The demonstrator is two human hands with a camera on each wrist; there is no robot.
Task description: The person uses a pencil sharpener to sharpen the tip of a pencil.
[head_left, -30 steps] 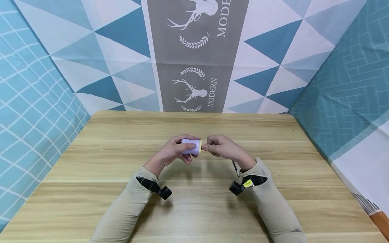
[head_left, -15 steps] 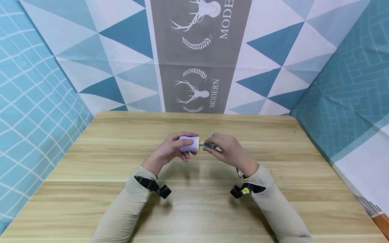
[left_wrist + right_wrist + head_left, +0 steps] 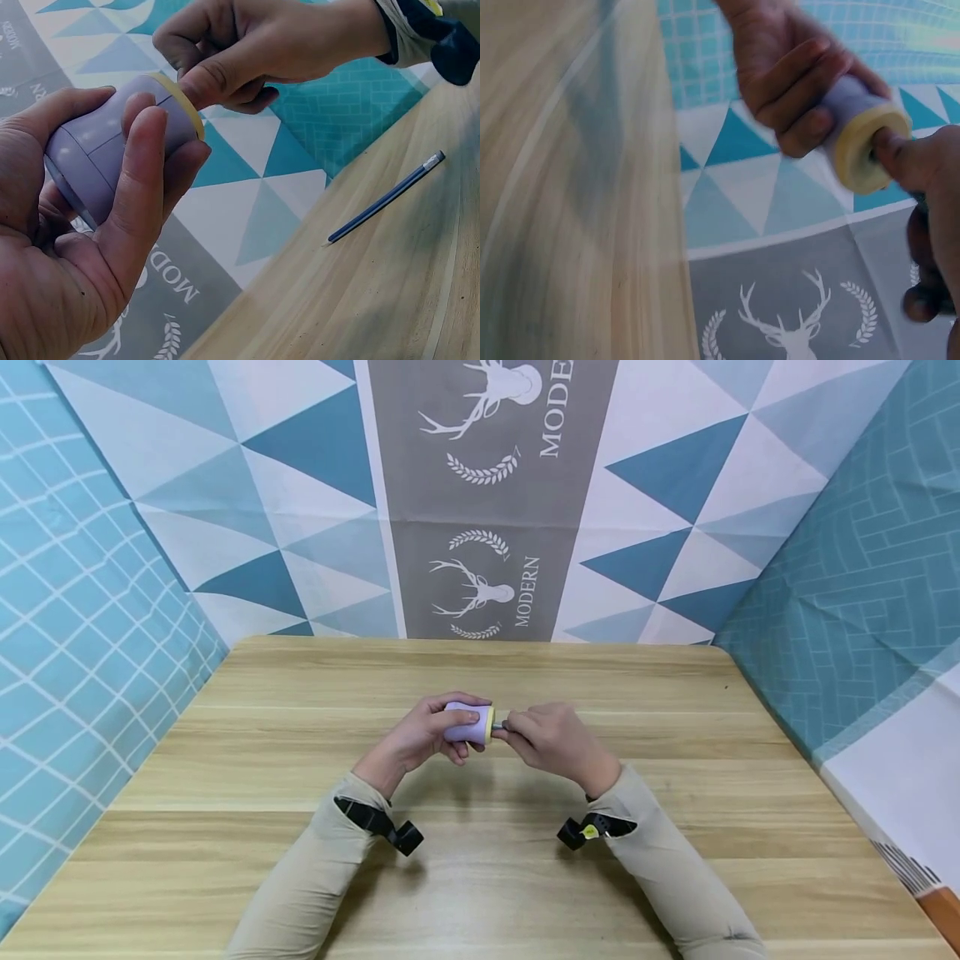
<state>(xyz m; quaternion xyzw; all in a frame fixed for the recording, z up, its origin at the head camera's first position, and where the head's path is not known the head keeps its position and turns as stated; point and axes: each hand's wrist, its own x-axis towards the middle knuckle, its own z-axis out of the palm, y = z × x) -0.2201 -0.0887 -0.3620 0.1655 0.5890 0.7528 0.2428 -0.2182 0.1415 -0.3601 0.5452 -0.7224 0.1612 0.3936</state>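
Note:
My left hand (image 3: 423, 732) holds a lilac, barrel-shaped pencil sharpener (image 3: 462, 731) on its side, fingers wrapped about its body. Its pale yellow end faces my right hand (image 3: 558, 739). In the right wrist view that yellow face (image 3: 853, 154) has a dark hole in the middle, with the right thumb right at it. A short length of a thin dark pencil (image 3: 500, 725) shows between the hole and the right fingers, which pinch it; the rest is hidden in the hand and the sharpener. Both hands are raised over the table.
A second dark blue pencil (image 3: 386, 196) lies on the wooden table (image 3: 300, 777), below the right forearm in the left wrist view. Patterned cloth walls (image 3: 315, 502) stand behind the table and along both sides. A black camera (image 3: 408, 837) is strapped to each wrist.
The right fingers first sat at the yellow end, then drew back with a longer stretch of pencil showing; now they are close to it again, the hand turned over. The left hand barely moved.

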